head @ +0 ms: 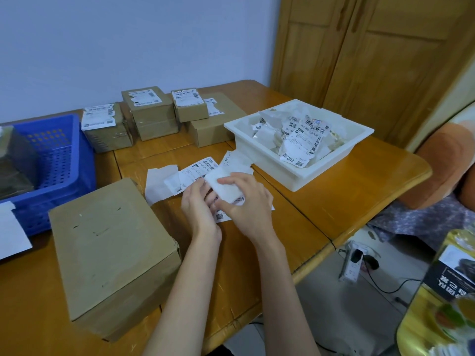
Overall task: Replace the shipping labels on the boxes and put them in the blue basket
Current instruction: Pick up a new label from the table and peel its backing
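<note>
Both hands busy with one label [226,191], just over the bench [334,201]. Left hand [198,201] pinching the near edge, right hand [246,201] curled over the white backing, thumb and fingers closed on the paper. Held this way, most likely, to peel the sticky part off its backing. Raised a little off the wood, so the sheet can bend and come apart.

Big box [110,253] just left of the left hand, top bare, no label on it. Probably put close on purpose, ready for the new sticker. Near, but not touching the hands.

More labels [198,170] spread flat on the bench right behind the hands, easy to grab next. White tray [295,176] to the right, full of torn old stickers, likely the rubbish spot.

Blue basket [64,160] far left, beside the big box, with something dark already inside. Four small boxes [151,114] at the back by the wall, old torn labels on top, well apart from the hands. Waiting their turn, it seems.
</note>
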A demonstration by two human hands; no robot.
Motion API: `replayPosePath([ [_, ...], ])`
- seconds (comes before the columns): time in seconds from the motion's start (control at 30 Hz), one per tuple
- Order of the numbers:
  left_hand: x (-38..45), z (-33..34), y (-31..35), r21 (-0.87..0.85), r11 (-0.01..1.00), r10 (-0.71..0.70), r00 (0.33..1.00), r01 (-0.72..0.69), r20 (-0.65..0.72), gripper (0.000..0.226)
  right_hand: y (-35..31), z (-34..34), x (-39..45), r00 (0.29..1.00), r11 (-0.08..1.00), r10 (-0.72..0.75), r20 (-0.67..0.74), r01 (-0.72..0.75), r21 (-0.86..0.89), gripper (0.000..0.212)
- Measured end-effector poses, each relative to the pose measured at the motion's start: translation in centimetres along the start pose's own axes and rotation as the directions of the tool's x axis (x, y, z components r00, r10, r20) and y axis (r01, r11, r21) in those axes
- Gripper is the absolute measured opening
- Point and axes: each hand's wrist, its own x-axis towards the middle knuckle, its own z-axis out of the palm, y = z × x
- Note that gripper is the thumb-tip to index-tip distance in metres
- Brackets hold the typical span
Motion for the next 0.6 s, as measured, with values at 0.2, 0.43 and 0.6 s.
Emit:
replayPosePath([
  [0.2,-0.5,0.6,0.5,-0.061,0.997,-0.037,0.994,0.044,0.105,0.025,-0.1,-0.6,-0.1,0.999,0.999,-0.047,-0.005,0.047,-0.028,0.045],
  [0.43,-1.0,0.8,0.3,-0.063,0.998,0.037,0.977,-0.024,0.211,0.024,-0.5,-1.3,0.1,0.994,0.998,-0.051,-0.098,0.054,0.023,0.023],
  [0.6,-1.1,0.8,0.3,0.046,0.994,0.085,0.96,-0.1,0.267,0.031,-0.6,-1.6,0.5,0.98,0.997,-0.07,-0.186,0.071,0.0,0.014],
])
